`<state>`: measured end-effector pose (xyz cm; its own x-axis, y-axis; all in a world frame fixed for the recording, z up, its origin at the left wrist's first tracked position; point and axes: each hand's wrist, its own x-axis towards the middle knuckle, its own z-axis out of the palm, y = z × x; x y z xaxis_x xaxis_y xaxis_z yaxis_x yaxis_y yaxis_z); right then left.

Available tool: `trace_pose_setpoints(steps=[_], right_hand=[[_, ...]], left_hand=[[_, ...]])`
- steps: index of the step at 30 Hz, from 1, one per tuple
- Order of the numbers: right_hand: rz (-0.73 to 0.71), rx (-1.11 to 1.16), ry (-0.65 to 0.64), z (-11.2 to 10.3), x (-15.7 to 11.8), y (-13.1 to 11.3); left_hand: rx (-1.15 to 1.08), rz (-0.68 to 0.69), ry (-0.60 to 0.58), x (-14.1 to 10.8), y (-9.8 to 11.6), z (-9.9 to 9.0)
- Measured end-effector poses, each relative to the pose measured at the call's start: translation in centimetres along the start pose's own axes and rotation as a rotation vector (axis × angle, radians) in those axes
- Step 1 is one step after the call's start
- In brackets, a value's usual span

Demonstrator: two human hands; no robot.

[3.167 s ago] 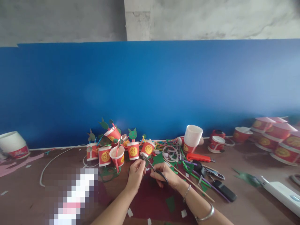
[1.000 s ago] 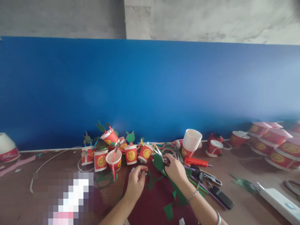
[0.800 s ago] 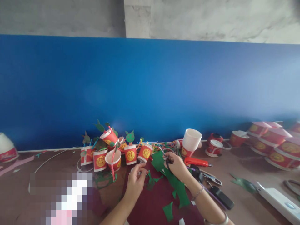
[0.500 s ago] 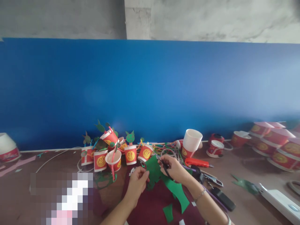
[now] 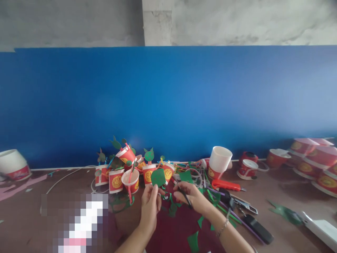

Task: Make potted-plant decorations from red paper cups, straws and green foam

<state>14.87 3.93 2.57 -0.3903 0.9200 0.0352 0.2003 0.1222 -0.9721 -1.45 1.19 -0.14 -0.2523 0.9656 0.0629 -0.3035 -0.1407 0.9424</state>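
Observation:
My left hand (image 5: 150, 203) pinches a small green paper piece (image 5: 158, 177) with rounded edges, held upright between thumb and fingers. In my right hand (image 5: 193, 196) is a pair of scissors with black handles (image 5: 185, 197); the blades are mostly hidden. Another green paper piece (image 5: 186, 176) shows just behind that hand. Below and between the hands, green scraps (image 5: 172, 209) lie on a dark red sheet (image 5: 171, 235). Beyond my left hand stand red paper cups (image 5: 116, 181) with yellow emblems, some bearing green paper cut-outs (image 5: 149, 155) and straws.
A white cup (image 5: 220, 158), an orange-handled cutter (image 5: 228, 185) and a black key fob (image 5: 256, 228) lie to the right. Stacked red cups (image 5: 314, 158) fill the far right. A blue partition (image 5: 168, 105) rises behind the table.
The larger green sheet between my hands is gone from there; my left hand now holds a smaller piece, raised. Another green piece now appears behind my right hand. The view shifted slightly left.

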Motion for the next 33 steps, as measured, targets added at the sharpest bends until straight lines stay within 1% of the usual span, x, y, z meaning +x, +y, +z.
trace_pose_setpoints(steps=[1, 3, 5, 8, 12, 15, 20, 23, 26, 33], right_hand=[[0.036, 0.051, -0.067, 0.7, -0.1, 0.1], [0.081, 0.127, -0.13, 2.1, -0.3, 0.4], [0.072, 0.206, -0.133, 3.1, -0.4, 0.8], [0.052, 0.278, -0.104, 4.0, -0.4, 1.3], [0.042, 0.302, -0.032, 4.2, -0.4, 1.1], [0.047, 0.309, -0.025, 4.2, -0.5, 0.7], [0.051, 0.308, -0.072, 4.3, -0.7, 0.7], [0.045, 0.307, -0.05, 4.5, -0.7, 0.6], [0.037, 0.308, -0.02, 4.8, -0.7, 0.7], [0.009, 0.317, 0.011, 4.9, -0.7, 0.8]], left_hand=[[0.013, 0.018, 0.017, 0.0, 0.1, -0.1], [0.042, 0.027, 0.026, 0.1, 0.1, -0.2], [0.058, 0.013, 0.009, 0.2, 0.0, -0.3], [0.043, -0.032, -0.038, 0.2, -0.2, -0.4], [0.015, -0.095, -0.115, 0.0, -0.5, -0.3], [-0.007, -0.125, -0.165, -0.1, -0.3, -0.2], [-0.042, -0.166, -0.174, -0.3, 0.2, 0.0], [-0.034, -0.204, -0.162, -0.3, 0.2, 0.1], [-0.045, -0.243, -0.18, -0.3, 0.0, 0.0], [-0.024, -0.242, -0.232, -0.2, -0.3, -0.3]])
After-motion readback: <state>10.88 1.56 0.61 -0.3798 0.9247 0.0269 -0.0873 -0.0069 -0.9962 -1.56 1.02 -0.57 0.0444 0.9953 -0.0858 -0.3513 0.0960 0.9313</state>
